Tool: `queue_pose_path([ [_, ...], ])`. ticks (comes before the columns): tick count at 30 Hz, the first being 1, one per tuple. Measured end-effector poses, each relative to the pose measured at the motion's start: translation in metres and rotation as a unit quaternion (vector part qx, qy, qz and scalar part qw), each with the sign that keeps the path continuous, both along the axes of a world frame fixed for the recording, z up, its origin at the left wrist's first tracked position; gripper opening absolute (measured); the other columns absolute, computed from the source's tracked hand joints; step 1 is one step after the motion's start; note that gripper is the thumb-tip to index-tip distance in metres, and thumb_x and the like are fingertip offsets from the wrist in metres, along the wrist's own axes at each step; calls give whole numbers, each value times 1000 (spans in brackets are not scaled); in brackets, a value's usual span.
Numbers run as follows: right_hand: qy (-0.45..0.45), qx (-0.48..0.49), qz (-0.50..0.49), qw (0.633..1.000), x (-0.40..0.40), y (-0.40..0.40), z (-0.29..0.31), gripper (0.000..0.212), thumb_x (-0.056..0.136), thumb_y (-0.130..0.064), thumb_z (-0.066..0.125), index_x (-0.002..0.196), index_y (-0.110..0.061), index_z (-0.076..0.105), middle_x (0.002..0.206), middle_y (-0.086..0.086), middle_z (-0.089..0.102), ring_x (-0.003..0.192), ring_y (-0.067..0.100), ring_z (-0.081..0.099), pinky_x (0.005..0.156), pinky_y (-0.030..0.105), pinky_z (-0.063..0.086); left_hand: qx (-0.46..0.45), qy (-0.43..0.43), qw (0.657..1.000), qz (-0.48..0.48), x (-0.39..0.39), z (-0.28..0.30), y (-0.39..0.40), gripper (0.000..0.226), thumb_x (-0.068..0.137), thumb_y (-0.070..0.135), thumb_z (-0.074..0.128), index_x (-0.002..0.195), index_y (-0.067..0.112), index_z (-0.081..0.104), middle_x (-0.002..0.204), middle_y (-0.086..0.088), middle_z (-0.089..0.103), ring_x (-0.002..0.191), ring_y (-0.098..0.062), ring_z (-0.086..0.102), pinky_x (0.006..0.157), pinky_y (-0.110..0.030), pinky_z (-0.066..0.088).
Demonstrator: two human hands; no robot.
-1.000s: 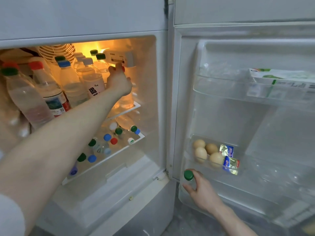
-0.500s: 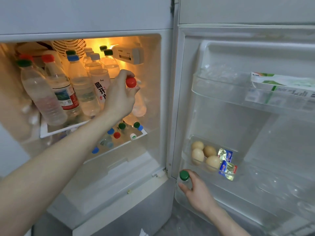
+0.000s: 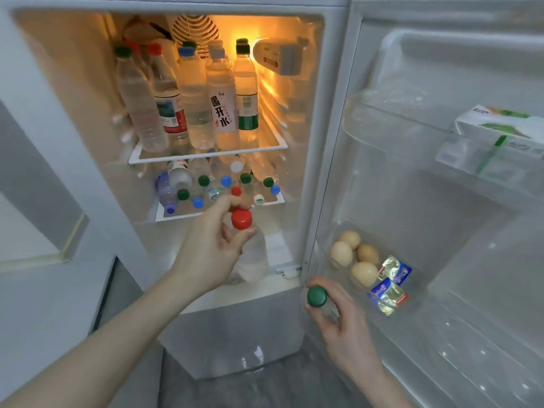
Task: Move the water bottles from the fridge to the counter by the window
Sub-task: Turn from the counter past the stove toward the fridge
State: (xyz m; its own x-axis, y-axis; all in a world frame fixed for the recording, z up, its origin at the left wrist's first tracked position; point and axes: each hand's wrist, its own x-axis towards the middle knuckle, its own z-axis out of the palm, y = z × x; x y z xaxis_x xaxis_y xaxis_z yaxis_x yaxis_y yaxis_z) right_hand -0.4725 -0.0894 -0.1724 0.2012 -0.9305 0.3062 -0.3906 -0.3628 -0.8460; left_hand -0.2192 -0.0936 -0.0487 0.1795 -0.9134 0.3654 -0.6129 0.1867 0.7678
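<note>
Water bottles in the open fridge, two of them already in hand

A clear red-capped bottle [image 3: 250, 254] hangs upright in front of the lower fridge, held at its neck by the left hand [image 3: 212, 251]; a green-capped bottle [image 3: 317, 296] is held by the right hand [image 3: 338, 322] at the door's foot. More clear bottles stand upright on the upper shelf [image 3: 206, 153]; others lie caps-forward on the lower shelf [image 3: 182, 213].
</note>
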Motion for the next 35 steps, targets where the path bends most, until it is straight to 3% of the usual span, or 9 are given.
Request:
queue_pose_path([
  [4, -24, -4, 51, 998, -8, 6, 17, 39, 85, -3, 81, 116, -25, 72, 121, -18, 71, 121, 8, 64, 102, 18, 44, 42, 34, 997, 54, -16, -19, 47, 34, 91, 13, 76, 107, 37, 59, 94, 9, 68, 57, -17, 64, 67, -50, 60],
  [9, -62, 10, 126, 990, -5, 19, 43, 26, 89, -10, 79, 110, -24, 72, 112, -13, 73, 113, 12, 67, 94, 16, 47, 77, 43, 989, 117, -29, -28, 108, 33, 90, 12, 76, 107, 35, 59, 87, 7, 69, 60, -17, 67, 69, -49, 59],
  [15, -37, 36, 207, 977, 23, 48, 52, 26, 89, -16, 80, 110, -29, 74, 110, -19, 73, 113, 7, 66, 92, 7, 41, 101, 58, 976, 184, -26, -33, 181, 33, 89, 11, 76, 102, 37, 60, 68, -2, 67, 61, -16, 65, 68, -44, 58],
  [22, -35, 101, 310, 945, 72, 107, 63, 24, 90, -16, 79, 106, -33, 75, 109, -24, 73, 113, -1, 64, 91, 4, 41, 111, 65, 951, 282, -16, -42, 291, 32, 88, 15, 77, 104, 38, 61, 72, 4, 66, 68, -18, 65, 67, -37, 56],
  [26, -44, 118, 362, 924, 95, 151, 67, 21, 91, -16, 78, 103, -33, 75, 109, -25, 74, 111, -2, 65, 97, 18, 45, 116, 71, 932, 337, -16, -45, 360, 33, 89, 15, 77, 102, 39, 60, 77, 15, 66, 70, -17, 66, 65, -23, 50],
  [29, -35, 125, 400, 907, 111, 196, 68, 21, 91, -19, 78, 104, -34, 75, 110, -24, 75, 112, -1, 66, 101, 25, 46, 120, 66, 915, 380, -21, -44, 422, 31, 88, 16, 78, 101, 38, 61, 76, 12, 65, 67, -17, 65, 64, -26, 51],
  [35, -25, 123, 480, 868, 127, 282, 71, 19, 90, -19, 78, 101, -33, 74, 105, -18, 76, 102, 3, 67, 93, 23, 48, 125, 60, 872, 470, -49, -45, 534, 35, 85, 17, 80, 101, 41, 60, 88, 17, 66, 68, -14, 65, 65, -21, 48],
])
